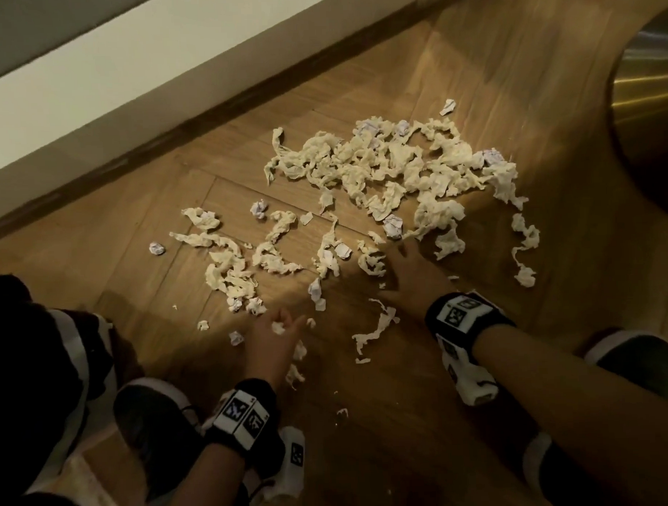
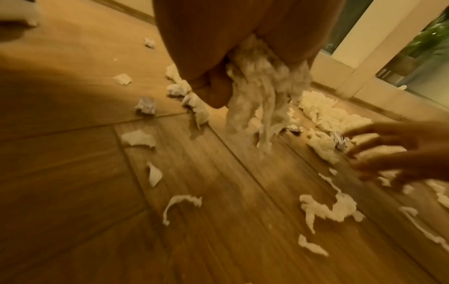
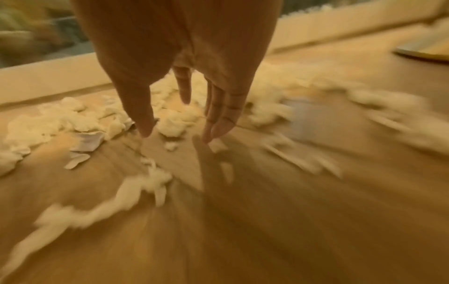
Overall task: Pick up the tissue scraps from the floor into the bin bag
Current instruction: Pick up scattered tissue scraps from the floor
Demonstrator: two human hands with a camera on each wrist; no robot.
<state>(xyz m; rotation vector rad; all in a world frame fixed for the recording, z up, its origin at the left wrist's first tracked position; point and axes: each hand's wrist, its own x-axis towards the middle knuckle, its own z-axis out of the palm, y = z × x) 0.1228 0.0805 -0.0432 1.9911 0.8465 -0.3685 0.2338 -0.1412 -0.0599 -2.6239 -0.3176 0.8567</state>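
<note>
Where the wooden floor meets a white wall along a dark skirting board, a wide scatter of tissue scraps lies on the planks, thickest toward the far right and thinning into loose twists and small crumpled balls nearer the person. A rounded, brassy metal object stands on the floor at the right edge, well apart from the scraps; what it is cannot be told. In the left wrist view a pale frame with glass and greenery behind it borders the floor beyond the pile. Two dark shoes, the left shoe and the right shoe, are planted on the planks on either side of the forearms, and each wrist wears a black band with printed markers. The left hand is low over the near scraps, its fingers curled round a bunch of tissue whose strands hang down from the fist. The right hand reaches out flat over the near edge of the big pile, fingers straight and spread, holding nothing. A long thin tissue strip lies on the floor between the two hands. No bag shows clearly in any view.
</note>
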